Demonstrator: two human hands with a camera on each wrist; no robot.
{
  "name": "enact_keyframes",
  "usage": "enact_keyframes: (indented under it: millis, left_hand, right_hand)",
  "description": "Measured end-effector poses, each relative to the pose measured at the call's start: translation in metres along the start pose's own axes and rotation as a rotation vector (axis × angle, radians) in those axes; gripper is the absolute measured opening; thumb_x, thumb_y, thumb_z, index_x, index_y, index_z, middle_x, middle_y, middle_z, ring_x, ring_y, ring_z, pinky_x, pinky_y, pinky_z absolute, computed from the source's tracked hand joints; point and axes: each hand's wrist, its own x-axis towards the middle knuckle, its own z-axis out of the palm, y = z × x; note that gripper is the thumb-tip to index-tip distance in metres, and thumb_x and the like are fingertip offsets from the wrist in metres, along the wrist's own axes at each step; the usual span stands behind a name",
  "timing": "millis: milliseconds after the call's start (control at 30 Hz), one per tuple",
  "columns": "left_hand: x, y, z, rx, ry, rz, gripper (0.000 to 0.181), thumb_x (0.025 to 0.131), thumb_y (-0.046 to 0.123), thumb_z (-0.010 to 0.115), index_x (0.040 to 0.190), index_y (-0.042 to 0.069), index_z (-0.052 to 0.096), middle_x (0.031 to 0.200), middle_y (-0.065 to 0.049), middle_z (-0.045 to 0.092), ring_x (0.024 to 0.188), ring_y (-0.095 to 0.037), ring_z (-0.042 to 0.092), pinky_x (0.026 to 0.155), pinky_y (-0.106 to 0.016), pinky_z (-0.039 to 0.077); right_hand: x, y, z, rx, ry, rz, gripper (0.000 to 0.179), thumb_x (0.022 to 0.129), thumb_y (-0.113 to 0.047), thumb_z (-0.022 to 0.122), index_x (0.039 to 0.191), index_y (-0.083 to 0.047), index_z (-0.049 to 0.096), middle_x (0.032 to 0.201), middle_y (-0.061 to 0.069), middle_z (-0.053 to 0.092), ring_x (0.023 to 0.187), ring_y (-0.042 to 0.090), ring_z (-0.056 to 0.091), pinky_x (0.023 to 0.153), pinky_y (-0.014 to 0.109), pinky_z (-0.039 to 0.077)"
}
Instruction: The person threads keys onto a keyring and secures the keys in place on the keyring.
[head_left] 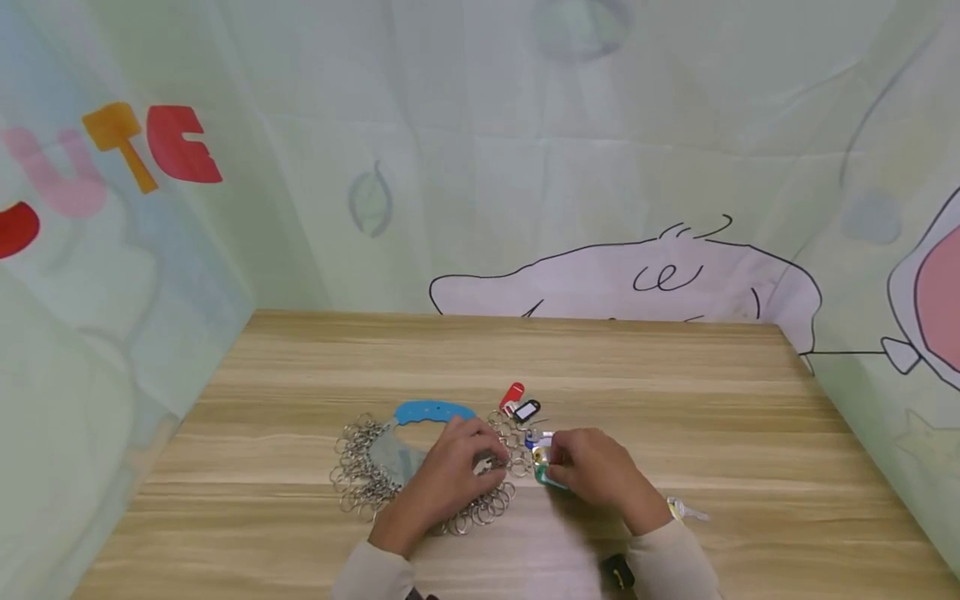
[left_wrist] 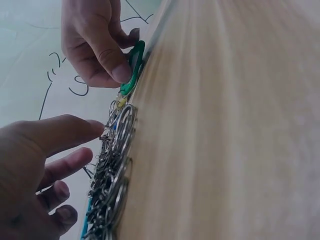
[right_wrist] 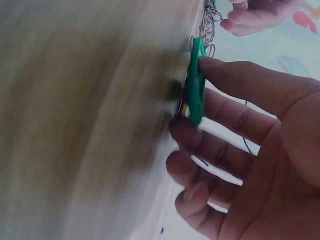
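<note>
My right hand (head_left: 597,468) pinches a green key tag (right_wrist: 195,85) between thumb and finger, low over the table. Close by the metal rings (left_wrist: 122,132), my left hand (head_left: 459,467) hovers with fingers loosely bent and thumb and fingers apart; in the left wrist view one digit reaches to the rings' edge, and I cannot tell whether it touches. A blue handle (head_left: 435,410) with a greyish plate, fringed by many small metal rings (head_left: 360,467), lies partly beneath the left forearm. Just left of the right fingers are a blue tag (head_left: 531,442) and a brass-coloured piece (head_left: 540,455).
Beyond the hands lie a red key tag (head_left: 513,395) and a black key tag (head_left: 527,411). A key (head_left: 690,510) sits right of the right wrist. Near the right sleeve is a small black object (head_left: 618,572). Printed cloth hangs behind the wooden table (head_left: 337,354).
</note>
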Motion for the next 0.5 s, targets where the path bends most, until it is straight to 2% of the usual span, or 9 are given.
enact_keyframes:
  millis: [133,233,433,500]
  left_hand:
    - [0.001,0.001,0.0,0.008,-0.024,0.02,0.011,0.08,0.019,0.085,0.088,0.022,0.076,0.105,0.013,0.057,0.099,-0.011,0.043,0.085,-0.034,0.044]
    - [0.001,0.001,0.001,0.031,-0.035,0.037,0.014,0.079,0.022,0.086,0.089,0.02,0.077,0.109,0.01,0.058,0.102,-0.014,0.043,0.087,-0.035,0.043]
    - [0.001,0.002,0.0,0.063,-0.036,0.04,0.016,0.077,0.026,0.087,0.089,0.021,0.078,0.113,0.004,0.058,0.106,-0.019,0.044,0.09,-0.039,0.043]
    - [0.0,0.003,0.0,0.073,-0.046,0.032,0.015,0.077,0.029,0.087,0.088,0.022,0.078,0.114,0.005,0.057,0.106,-0.019,0.044,0.089,-0.039,0.043]
  right_hand:
    - [-0.003,0.0,-0.002,-0.096,0.057,0.043,0.025,0.079,-0.02,0.085,0.072,-0.02,0.062,0.074,-0.006,0.049,0.07,0.014,0.048,0.059,0.036,0.045]
    - [-0.008,0.003,-0.011,-0.108,0.073,0.099,0.023,0.08,-0.02,0.083,0.073,-0.019,0.062,0.076,-0.006,0.049,0.07,0.014,0.048,0.058,0.036,0.045]
    - [-0.029,0.021,-0.048,-0.076,0.083,0.127,0.013,0.085,-0.004,0.074,0.082,-0.014,0.066,0.076,-0.003,0.051,0.065,0.015,0.048,0.056,0.035,0.044]
    - [-0.038,0.031,-0.059,-0.061,0.052,0.13,0.011,0.085,-0.001,0.071,0.086,-0.011,0.067,0.075,-0.002,0.051,0.065,0.015,0.047,0.056,0.035,0.043]
